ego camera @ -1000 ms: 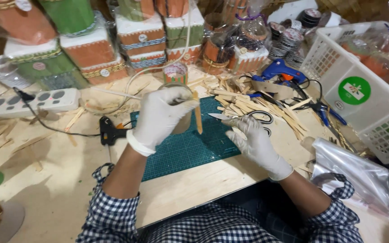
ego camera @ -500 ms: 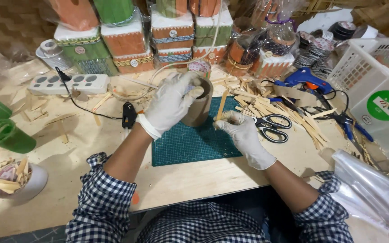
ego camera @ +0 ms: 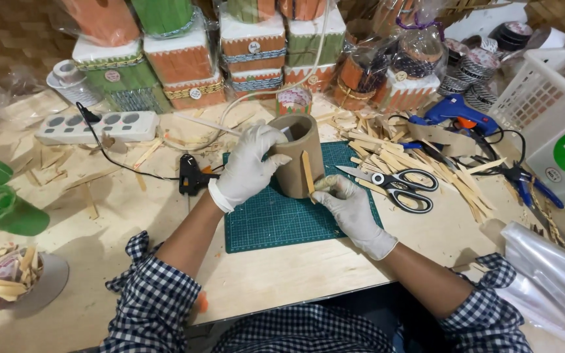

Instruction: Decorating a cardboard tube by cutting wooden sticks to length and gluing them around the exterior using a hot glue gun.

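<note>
- While the left hand [ego camera: 250, 163] wraps its gloved fingers over the rim and far side of the cardboard tube [ego camera: 297, 153], the right hand [ego camera: 351, 209] presses at the tube's lower near wall, its fingers curled and pinching the foot of a thin wooden strip [ego camera: 308, 174].
- The tube stands on the green cutting mat [ego camera: 276, 219], at the mat's far edge, between the two hands and just left of the scissors [ego camera: 397, 184].
- The step in hand looks to be fixing a strip to the tube's outer wall; only this one strip shows on the side facing the camera.
- The next move, as I judge it, calls for firm pressure along the strip's whole length while the left hand keeps the tube from rolling or tipping.
- The tube's long axis runs nearly upright, leaning slightly away from the person, with its open mouth pointing up and a little toward the far stack of decorated boxes [ego camera: 194, 82].
- The strip lies along that same axis, its upper end toward the rim.
- More loose strips [ego camera: 426, 160] lie scattered to the right, near a blue glue gun [ego camera: 456, 111].
</note>
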